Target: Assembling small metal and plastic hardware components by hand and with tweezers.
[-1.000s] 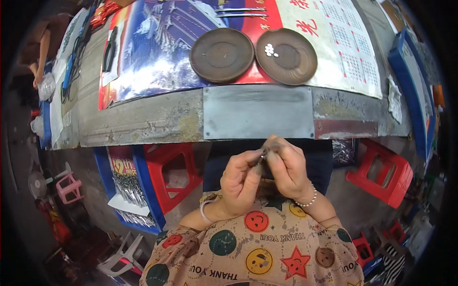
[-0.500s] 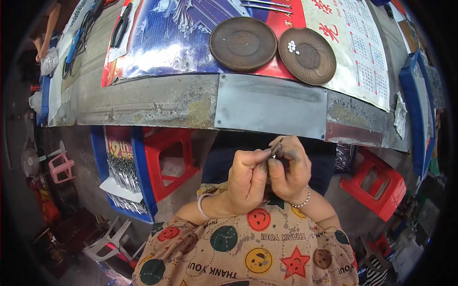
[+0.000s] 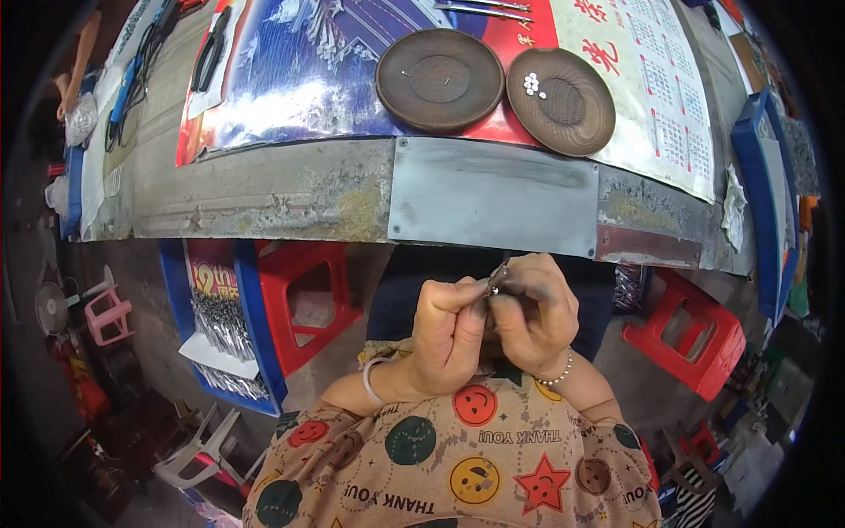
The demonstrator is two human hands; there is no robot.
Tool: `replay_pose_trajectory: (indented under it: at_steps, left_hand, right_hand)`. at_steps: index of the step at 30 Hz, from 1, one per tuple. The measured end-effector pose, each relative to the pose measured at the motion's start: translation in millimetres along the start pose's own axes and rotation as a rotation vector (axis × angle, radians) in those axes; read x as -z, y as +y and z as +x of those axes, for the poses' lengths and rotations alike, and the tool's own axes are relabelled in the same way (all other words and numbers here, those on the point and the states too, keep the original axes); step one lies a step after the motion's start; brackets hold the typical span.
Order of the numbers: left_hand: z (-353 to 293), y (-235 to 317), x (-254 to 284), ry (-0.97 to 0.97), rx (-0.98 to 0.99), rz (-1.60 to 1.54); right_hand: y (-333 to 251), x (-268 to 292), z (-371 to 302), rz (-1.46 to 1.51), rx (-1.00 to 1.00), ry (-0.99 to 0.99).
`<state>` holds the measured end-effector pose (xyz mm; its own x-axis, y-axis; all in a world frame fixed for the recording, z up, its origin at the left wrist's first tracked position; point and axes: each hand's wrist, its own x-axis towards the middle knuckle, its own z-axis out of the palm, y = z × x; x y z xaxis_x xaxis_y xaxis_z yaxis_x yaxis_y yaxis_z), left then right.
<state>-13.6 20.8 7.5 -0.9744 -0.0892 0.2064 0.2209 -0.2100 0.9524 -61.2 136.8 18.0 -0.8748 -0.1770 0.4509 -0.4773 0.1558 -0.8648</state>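
In front of my chest, just below the table edge, both hands meet at the fingertips. My left hand (image 3: 447, 333) is closed in a pinch, thumb against forefinger. Facing it, my right hand (image 3: 539, 315) is also closed, with fingers curled and darkened at the tips. Between them sits a small dark metal piece with a shiny spot (image 3: 495, 289), mostly covered by the fingers; its kind cannot be made out. On the table beyond are two round brown wooden plates: the left plate (image 3: 398, 95) bears a couple of tiny slim bits, the right plate (image 3: 591, 123) several small white beads (image 3: 532, 84).
A grey metal sheet (image 3: 493, 198) covers the table's front edge. Black-handled pliers (image 3: 211, 51) and slim metal tools (image 3: 484, 11) lie on a colourful poster (image 3: 299, 97). Red stools (image 3: 304, 304) and a blue tray of metal parts (image 3: 275, 352) stand below. Someone's arm (image 3: 79, 57) shows far left.
The table and plates sit slightly further left in the picture. My hands stay together, while the small metal piece and the fingertips around it have turned slightly.
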Motion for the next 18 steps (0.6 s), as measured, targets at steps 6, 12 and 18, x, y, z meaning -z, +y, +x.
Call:
replay_pose_trajectory:
  at_steps: [6,12,18]
  left_hand:
    - [-2.6,-3.7,3.1,0.019,-0.074,0.108]
    - [-4.0,-7.8,4.0,0.072,-0.021,0.163]
    - [-2.6,1.3,11.6,0.035,0.224,-0.221]
  right_hand:
    - [10.8,-16.2,-7.5,0.017,0.092,0.077]
    - [12.0,-26.1,-14.9,-0.161,0.069,0.117]
    - [-7.9,-10.4,3.0,-0.019,-0.363,-0.109]
